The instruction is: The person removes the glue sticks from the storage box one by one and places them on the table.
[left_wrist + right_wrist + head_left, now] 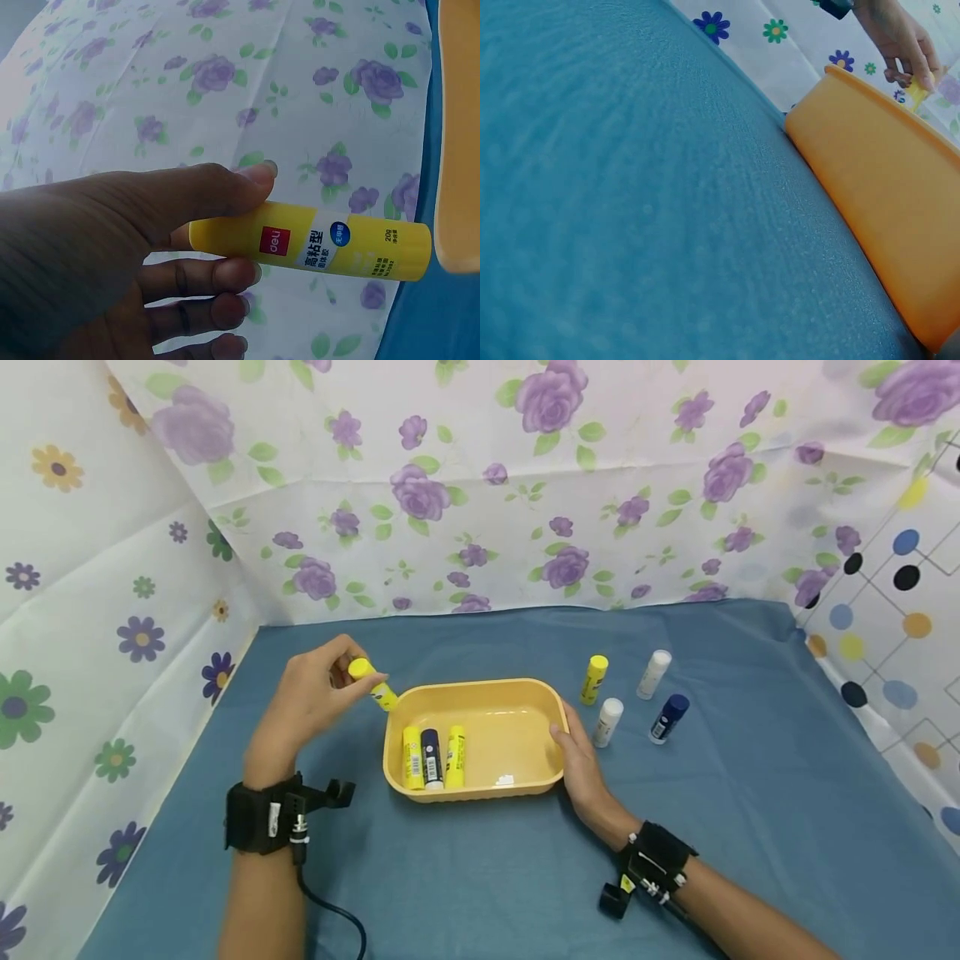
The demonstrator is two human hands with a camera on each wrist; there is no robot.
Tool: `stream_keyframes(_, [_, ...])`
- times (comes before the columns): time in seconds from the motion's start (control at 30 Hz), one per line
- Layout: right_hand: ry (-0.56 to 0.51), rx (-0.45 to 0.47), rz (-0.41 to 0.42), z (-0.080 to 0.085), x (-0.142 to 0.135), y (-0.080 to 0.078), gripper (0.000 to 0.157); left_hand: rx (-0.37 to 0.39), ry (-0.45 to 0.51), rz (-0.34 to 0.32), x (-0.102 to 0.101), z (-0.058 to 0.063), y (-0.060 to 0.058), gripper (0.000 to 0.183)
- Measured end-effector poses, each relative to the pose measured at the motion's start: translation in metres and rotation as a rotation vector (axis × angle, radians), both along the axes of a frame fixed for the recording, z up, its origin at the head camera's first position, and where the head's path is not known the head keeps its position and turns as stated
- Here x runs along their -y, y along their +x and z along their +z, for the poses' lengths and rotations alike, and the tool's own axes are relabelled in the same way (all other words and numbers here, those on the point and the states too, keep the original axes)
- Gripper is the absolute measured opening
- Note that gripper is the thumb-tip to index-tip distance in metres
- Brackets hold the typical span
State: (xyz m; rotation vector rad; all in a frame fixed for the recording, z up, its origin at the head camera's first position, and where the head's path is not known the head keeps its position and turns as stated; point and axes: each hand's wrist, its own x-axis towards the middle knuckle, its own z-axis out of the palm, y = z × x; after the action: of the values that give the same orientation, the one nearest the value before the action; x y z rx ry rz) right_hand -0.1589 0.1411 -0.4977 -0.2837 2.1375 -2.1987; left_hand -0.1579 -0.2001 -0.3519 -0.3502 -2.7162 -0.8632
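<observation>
My left hand point(315, 689) pinches a yellow glue stick point(322, 244) between thumb and index finger, the other fingers loosely bent below it. The stick is tilted, its lower end close to the left rim of the yellow plastic tray point(510, 747). With the thumb over the rim and the fingers outside, my right hand point(585, 768) grips the tray's right end. Inside the tray, at its left, lie a yellow glue stick point(412, 758), a dark blue glue stick point(431, 760) and another yellow glue stick point(455, 758). The right wrist view shows mostly the tray's outer wall point(877, 187).
Right of the tray stand a yellow glue stick point(594, 680), a white glue stick point(654, 674), a second white glue stick point(608, 722) and a blue-capped one point(668, 719). Blue cloth point(465, 877) covers the table. Flowered sheets point(480, 485) hang behind and at the sides.
</observation>
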Motion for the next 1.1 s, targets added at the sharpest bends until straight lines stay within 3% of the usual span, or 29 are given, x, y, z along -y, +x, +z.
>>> stream_keyframes(0.4, [0.022,0.012,-0.020,0.000,0.001,0.001,0.054,0.097,0.001,0.081,0.032,-0.021,-0.014,0.029])
stream_keyframes(0.77, [0.017,0.008,-0.012,0.001,0.001,0.001,0.054,0.186,-0.045,0.073,0.043,-0.048,-0.030,0.029])
stream_keyframes(1.1, [0.022,-0.014,0.001,-0.002,-0.001,-0.001,0.054,0.244,-0.020,0.058,0.042,-0.057,-0.034,0.027])
